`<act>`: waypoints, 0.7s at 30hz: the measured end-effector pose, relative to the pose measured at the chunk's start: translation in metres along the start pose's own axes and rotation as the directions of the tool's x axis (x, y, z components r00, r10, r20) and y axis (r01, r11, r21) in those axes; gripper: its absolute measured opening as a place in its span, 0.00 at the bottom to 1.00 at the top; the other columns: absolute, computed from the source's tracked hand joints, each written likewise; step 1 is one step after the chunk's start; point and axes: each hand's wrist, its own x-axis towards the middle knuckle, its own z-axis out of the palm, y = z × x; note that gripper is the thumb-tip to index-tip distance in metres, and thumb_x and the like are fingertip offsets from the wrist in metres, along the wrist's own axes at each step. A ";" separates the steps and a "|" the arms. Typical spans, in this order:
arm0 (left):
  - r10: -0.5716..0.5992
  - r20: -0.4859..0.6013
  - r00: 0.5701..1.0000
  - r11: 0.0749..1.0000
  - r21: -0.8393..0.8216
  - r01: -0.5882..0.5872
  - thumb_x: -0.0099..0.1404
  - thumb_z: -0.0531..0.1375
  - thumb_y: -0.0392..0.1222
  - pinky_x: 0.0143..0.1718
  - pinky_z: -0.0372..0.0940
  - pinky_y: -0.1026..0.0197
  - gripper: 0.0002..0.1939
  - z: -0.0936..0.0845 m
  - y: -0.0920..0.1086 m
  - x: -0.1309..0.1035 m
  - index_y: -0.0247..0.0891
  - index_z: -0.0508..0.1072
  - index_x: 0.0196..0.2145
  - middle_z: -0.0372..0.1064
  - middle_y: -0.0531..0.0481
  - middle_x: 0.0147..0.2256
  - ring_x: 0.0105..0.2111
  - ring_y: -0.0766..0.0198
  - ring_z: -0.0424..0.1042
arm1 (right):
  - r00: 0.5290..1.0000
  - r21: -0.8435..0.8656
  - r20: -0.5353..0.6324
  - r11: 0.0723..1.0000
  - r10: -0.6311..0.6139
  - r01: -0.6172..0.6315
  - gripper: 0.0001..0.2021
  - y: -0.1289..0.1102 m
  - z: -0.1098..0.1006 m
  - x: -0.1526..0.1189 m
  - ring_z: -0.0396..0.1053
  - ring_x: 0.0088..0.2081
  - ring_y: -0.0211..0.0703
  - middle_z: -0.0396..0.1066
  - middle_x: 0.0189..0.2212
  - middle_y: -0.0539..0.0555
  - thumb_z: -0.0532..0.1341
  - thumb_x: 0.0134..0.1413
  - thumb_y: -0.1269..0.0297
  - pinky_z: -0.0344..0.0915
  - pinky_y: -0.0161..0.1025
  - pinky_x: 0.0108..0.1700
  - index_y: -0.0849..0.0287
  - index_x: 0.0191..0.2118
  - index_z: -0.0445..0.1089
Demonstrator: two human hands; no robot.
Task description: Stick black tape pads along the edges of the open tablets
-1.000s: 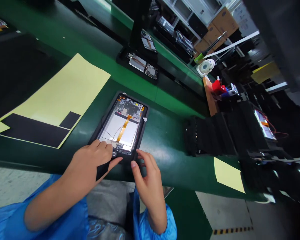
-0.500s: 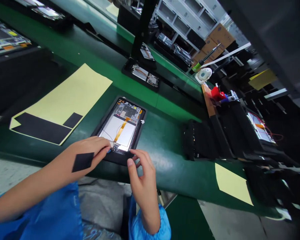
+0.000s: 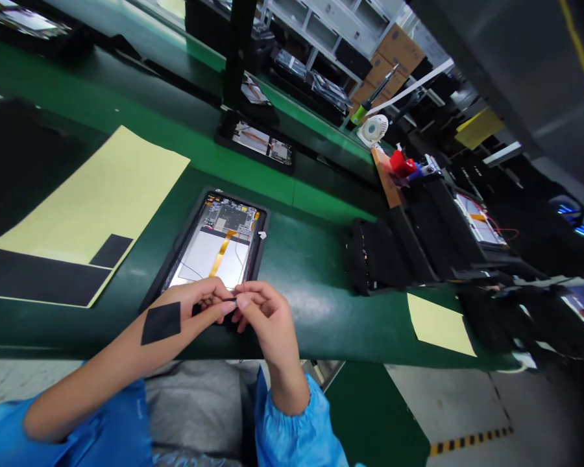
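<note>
An opened tablet [image 3: 202, 250] lies in a black tray [image 3: 261, 243], its circuit board, white battery area and orange flex cable exposed. Over its near end, my left hand [image 3: 194, 305] and my right hand [image 3: 267, 314] meet fingertip to fingertip. Both are closed in a pinch on something small and dark, mostly hidden by the fingers. Thin dark wires run across the tablet toward the fingertips. On the back of my left wrist sits a black square patch [image 3: 161, 323]. The tablet's near edge is covered by my hands.
Left of the tablet lies a yellow backing sheet [image 3: 102, 188] with black adhesive pieces [image 3: 43, 277]. Another opened tablet [image 3: 260, 141] rests beyond. To the right stand black trays [image 3: 418, 240] in a row, a smaller yellow sheet [image 3: 440, 324] and a white fan [image 3: 372, 131].
My right hand has moved left to meet my left hand, and its fingers have closed into a pinch. My left hand has shifted slightly right over the tablet's near end. The camera view has turned.
</note>
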 end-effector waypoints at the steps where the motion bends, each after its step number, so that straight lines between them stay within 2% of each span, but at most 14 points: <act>1: -0.007 0.003 1.000 1.000 0.002 0.007 0.69 0.60 0.59 0.35 0.68 0.64 0.19 -0.001 -0.003 0.001 0.41 0.77 0.35 0.73 0.52 0.29 0.31 0.63 0.72 | 0.999 -0.026 -0.019 0.999 -0.032 0.032 0.17 0.001 -0.001 -0.001 0.70 0.28 0.35 0.74 0.29 0.50 0.71 0.53 0.53 0.65 0.30 0.27 0.58 0.44 0.75; 4: -0.008 0.001 1.000 0.999 0.052 0.008 0.70 0.59 0.61 0.36 0.67 0.64 0.21 -0.006 -0.014 0.004 0.41 0.77 0.36 0.72 0.52 0.27 0.30 0.63 0.71 | 0.966 -0.283 -0.099 0.938 -0.238 0.202 0.18 0.003 -0.002 -0.004 0.71 0.33 0.36 0.75 0.36 0.52 0.70 0.55 0.61 0.67 0.32 0.33 0.55 0.52 0.75; 6: 0.020 0.006 1.000 0.996 0.090 -0.020 0.71 0.57 0.62 0.35 0.67 0.64 0.22 -0.008 -0.017 0.006 0.40 0.77 0.36 0.72 0.52 0.27 0.30 0.63 0.71 | 0.911 -0.478 -0.112 0.825 -0.398 0.302 0.21 0.003 -0.003 -0.006 0.69 0.33 0.36 0.75 0.37 0.52 0.69 0.56 0.65 0.69 0.33 0.36 0.54 0.56 0.74; 7: 0.038 0.021 0.999 0.994 0.099 -0.040 0.72 0.56 0.62 0.35 0.67 0.64 0.23 -0.009 -0.017 0.007 0.40 0.77 0.36 0.72 0.52 0.28 0.30 0.63 0.72 | 0.894 -0.538 -0.079 0.774 -0.442 0.335 0.21 0.002 -0.004 -0.007 0.68 0.33 0.36 0.74 0.37 0.52 0.69 0.57 0.65 0.69 0.34 0.37 0.54 0.57 0.74; 9: 0.069 0.046 0.997 0.992 0.098 -0.074 0.73 0.55 0.61 0.33 0.67 0.63 0.23 -0.008 -0.015 0.008 0.40 0.77 0.35 0.73 0.52 0.28 0.30 0.62 0.72 | 0.892 -0.584 0.044 0.713 -0.449 0.388 0.18 -0.001 -0.005 -0.007 0.69 0.33 0.36 0.74 0.37 0.52 0.67 0.61 0.64 0.69 0.35 0.37 0.55 0.56 0.74; 11: 0.099 0.020 0.995 0.985 0.136 -0.101 0.74 0.54 0.59 0.33 0.68 0.63 0.22 -0.005 -0.013 0.010 0.40 0.77 0.36 0.74 0.52 0.28 0.29 0.62 0.73 | 0.896 -0.594 0.157 0.685 -0.416 0.422 0.11 -0.006 -0.007 -0.006 0.70 0.34 0.37 0.75 0.37 0.53 0.64 0.65 0.63 0.69 0.35 0.37 0.56 0.50 0.78; 13: 0.213 -0.054 0.976 0.939 0.289 -0.189 0.75 0.54 0.55 0.36 0.70 0.62 0.18 -0.002 -0.015 0.011 0.40 0.77 0.39 0.76 0.50 0.33 0.33 0.60 0.76 | 0.894 -0.615 0.120 0.675 -0.433 0.409 0.07 -0.010 -0.013 -0.005 0.72 0.37 0.39 0.75 0.36 0.54 0.63 0.66 0.63 0.69 0.35 0.38 0.57 0.43 0.79; 14: 0.323 -0.059 0.945 0.874 0.402 -0.274 0.76 0.55 0.50 0.40 0.71 0.60 0.15 -0.002 -0.019 0.013 0.40 0.78 0.41 0.78 0.48 0.37 0.38 0.58 0.77 | 0.890 -0.621 0.042 0.686 -0.453 0.379 0.07 -0.011 -0.017 -0.004 0.72 0.37 0.40 0.75 0.36 0.54 0.63 0.66 0.63 0.69 0.35 0.38 0.57 0.40 0.79; 15: 0.446 -0.021 0.895 0.772 0.515 -0.373 0.75 0.55 0.45 0.45 0.71 0.58 0.13 -0.003 -0.024 0.015 0.41 0.78 0.44 0.78 0.45 0.42 0.44 0.56 0.77 | 0.882 -0.621 -0.047 0.705 -0.469 0.342 0.07 -0.012 -0.022 -0.003 0.72 0.38 0.40 0.75 0.36 0.55 0.63 0.65 0.62 0.69 0.35 0.38 0.58 0.39 0.78; 17: 0.637 0.146 0.757 0.505 0.663 -0.552 0.72 0.54 0.35 0.51 0.70 0.53 0.13 -0.009 -0.036 0.019 0.42 0.79 0.45 0.76 0.42 0.50 0.53 0.52 0.73 | 0.853 -0.601 -0.199 0.747 -0.483 0.283 0.07 -0.013 -0.031 -0.004 0.73 0.40 0.42 0.74 0.38 0.56 0.64 0.63 0.61 0.69 0.36 0.39 0.58 0.38 0.78; 18: 0.674 0.223 0.705 0.396 0.696 -0.599 0.71 0.54 0.32 0.53 0.69 0.51 0.15 -0.015 -0.042 0.021 0.43 0.80 0.45 0.75 0.42 0.52 0.55 0.50 0.71 | 0.840 -0.592 -0.244 0.760 -0.485 0.267 0.07 -0.013 -0.034 -0.005 0.73 0.43 0.43 0.74 0.41 0.57 0.65 0.63 0.61 0.70 0.38 0.42 0.59 0.37 0.78; 19: 0.682 0.267 0.681 0.331 0.719 -0.612 0.70 0.54 0.31 0.53 0.69 0.49 0.16 -0.021 -0.047 0.023 0.43 0.80 0.45 0.75 0.41 0.54 0.56 0.49 0.70 | 0.832 -0.591 -0.265 0.764 -0.487 0.259 0.07 -0.013 -0.036 -0.006 0.73 0.48 0.45 0.74 0.44 0.58 0.65 0.62 0.61 0.70 0.40 0.47 0.58 0.37 0.78; 21: 0.669 0.280 0.689 0.307 0.740 -0.598 0.70 0.54 0.32 0.55 0.68 0.46 0.17 -0.036 -0.052 0.024 0.44 0.80 0.46 0.75 0.42 0.55 0.57 0.48 0.69 | 0.833 -0.615 -0.257 0.748 -0.489 0.250 0.06 -0.010 -0.032 -0.009 0.69 0.59 0.51 0.73 0.53 0.60 0.66 0.61 0.62 0.66 0.49 0.58 0.57 0.36 0.79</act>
